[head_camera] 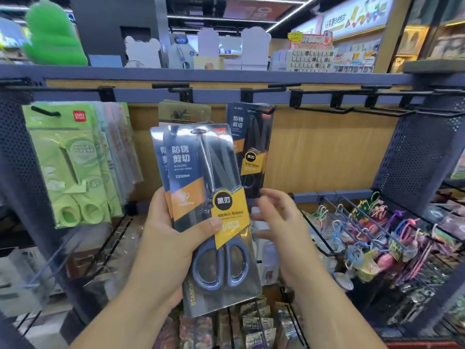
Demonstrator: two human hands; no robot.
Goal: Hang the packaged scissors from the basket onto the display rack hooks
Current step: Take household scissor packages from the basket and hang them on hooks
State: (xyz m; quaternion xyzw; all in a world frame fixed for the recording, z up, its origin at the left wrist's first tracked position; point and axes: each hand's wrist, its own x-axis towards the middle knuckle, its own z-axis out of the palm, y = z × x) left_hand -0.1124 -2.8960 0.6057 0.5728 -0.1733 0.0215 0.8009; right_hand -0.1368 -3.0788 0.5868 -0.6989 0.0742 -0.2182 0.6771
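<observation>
I am gripping a stack of packs (198, 187) in my left hand (168, 240), thumb across the front, before the rack (141, 95), while my right hand (279, 222) is hovering beside them, fingers loose and empty. A hung pack (251, 147) is dangling behind; next I am likely peeling off the top one and threading its hole onto a hook (324, 110)

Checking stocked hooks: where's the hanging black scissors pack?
Head view, centre: the hanging pack sits on a top-row hook, just right of the held packs, above the right hand.
</observation>
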